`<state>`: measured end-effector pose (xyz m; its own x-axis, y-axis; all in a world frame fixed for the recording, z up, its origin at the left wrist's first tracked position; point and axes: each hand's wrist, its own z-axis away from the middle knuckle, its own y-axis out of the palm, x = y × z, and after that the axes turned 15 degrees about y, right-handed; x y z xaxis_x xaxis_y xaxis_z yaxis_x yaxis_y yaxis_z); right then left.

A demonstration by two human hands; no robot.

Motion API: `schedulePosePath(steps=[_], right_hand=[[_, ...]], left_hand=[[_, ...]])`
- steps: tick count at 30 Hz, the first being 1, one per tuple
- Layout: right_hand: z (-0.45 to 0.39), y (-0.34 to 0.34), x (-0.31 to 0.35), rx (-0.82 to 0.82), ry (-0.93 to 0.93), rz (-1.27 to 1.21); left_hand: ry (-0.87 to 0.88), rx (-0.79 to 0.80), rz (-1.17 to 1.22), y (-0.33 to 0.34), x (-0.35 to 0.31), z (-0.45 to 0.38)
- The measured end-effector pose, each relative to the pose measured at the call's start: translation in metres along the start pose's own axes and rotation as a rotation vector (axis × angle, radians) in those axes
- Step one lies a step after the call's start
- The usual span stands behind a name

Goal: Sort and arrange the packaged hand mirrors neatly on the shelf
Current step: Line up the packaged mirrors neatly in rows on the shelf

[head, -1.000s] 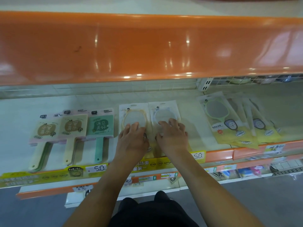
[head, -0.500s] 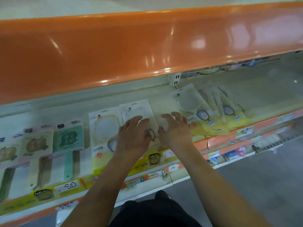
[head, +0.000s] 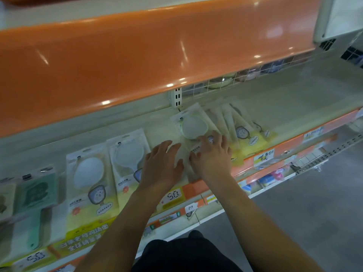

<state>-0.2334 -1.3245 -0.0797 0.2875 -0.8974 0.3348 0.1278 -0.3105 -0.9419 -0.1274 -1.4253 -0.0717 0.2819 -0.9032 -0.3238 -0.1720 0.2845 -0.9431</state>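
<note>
Both hands lie flat, gripping nothing: right hand [head: 213,156] presses the skewed mirror packs [head: 198,130], left hand [head: 161,163] beside. Left-side packs [head: 88,173] look aligned; this fanned pile remains.

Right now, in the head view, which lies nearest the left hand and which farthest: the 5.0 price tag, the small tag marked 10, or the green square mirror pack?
From the left hand:
1. The 5.0 price tag, just below the wrist on the shelf edge.
2. The tag marked 10, lower, toward the right.
3. The green square mirror pack, far left.
</note>
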Motion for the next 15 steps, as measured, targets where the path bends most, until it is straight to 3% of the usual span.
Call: schedulePosePath(steps=[15], right_hand=[[-0.046,-0.001,-0.002,0.195,-0.094,0.113]], left_hand=[[-0.117,-0.017,0.006,0.006,-0.014,-0.023]])
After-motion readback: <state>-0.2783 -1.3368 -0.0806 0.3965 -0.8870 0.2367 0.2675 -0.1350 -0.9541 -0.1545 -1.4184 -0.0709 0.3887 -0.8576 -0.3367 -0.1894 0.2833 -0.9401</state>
